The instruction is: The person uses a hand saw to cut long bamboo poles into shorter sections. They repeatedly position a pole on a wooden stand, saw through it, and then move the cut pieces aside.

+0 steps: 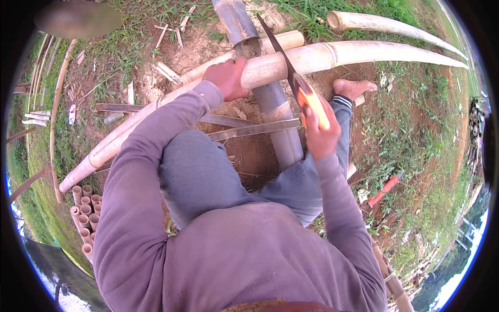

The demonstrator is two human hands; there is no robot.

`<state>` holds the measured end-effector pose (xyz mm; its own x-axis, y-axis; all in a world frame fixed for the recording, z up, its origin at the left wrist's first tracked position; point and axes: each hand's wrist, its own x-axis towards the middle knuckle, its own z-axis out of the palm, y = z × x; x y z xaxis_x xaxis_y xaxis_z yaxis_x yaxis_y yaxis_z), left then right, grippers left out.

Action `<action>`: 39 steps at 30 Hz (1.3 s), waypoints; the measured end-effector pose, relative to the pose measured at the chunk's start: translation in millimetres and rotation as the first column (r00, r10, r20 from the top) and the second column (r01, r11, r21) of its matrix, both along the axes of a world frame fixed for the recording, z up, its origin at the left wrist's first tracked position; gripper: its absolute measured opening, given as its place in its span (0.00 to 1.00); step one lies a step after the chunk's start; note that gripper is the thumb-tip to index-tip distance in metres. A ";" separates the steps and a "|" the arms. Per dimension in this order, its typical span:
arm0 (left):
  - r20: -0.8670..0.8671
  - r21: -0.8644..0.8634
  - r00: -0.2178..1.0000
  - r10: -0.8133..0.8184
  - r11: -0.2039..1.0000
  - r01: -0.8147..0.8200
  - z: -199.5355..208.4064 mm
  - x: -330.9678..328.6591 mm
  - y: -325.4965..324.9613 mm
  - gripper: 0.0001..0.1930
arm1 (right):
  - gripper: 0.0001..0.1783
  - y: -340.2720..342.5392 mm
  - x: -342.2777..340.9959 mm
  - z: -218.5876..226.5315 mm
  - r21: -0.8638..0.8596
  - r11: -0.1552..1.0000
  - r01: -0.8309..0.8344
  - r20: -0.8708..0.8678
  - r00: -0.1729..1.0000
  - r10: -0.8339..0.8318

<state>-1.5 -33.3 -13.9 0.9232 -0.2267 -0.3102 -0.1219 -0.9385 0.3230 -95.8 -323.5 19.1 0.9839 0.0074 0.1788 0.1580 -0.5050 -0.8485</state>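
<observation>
A long pale bamboo pole [310,58] lies across a thicker grey-brown bamboo piece [274,104] in front of me. My left hand [227,78] is closed round the pole, left of the saw. My right hand [321,127] grips the orange and yellow handle of a hand saw [279,48]. The dark blade lies across the pole, to the right of my left hand, its tip pointing away from me. Whether the teeth have entered the bamboo is hidden. A second, shorter bamboo length [285,41] lies just behind the pole.
Another bamboo pole [364,22] lies at the far right. Short cut bamboo tubes [86,218] are stacked at the left. Flat strips [254,129] cross near my knees. A red-handled tool [385,190] lies on the grass to the right, near my bare foot [354,88].
</observation>
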 end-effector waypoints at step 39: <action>-0.039 0.030 0.999 -0.004 1.000 0.005 6.5 -1.5 -0.5 0.51 | 0.25 -39.6 -132.5 5.8 0.174 0.974 0.143 0.000 0.989 -0.145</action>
<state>-3.0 -33.8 -7.4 0.9093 -0.2210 -0.3525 -0.1143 -0.9474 0.2990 -228.4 -363.1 24.9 0.9701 -0.1662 0.1770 0.1054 -0.3684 -0.9237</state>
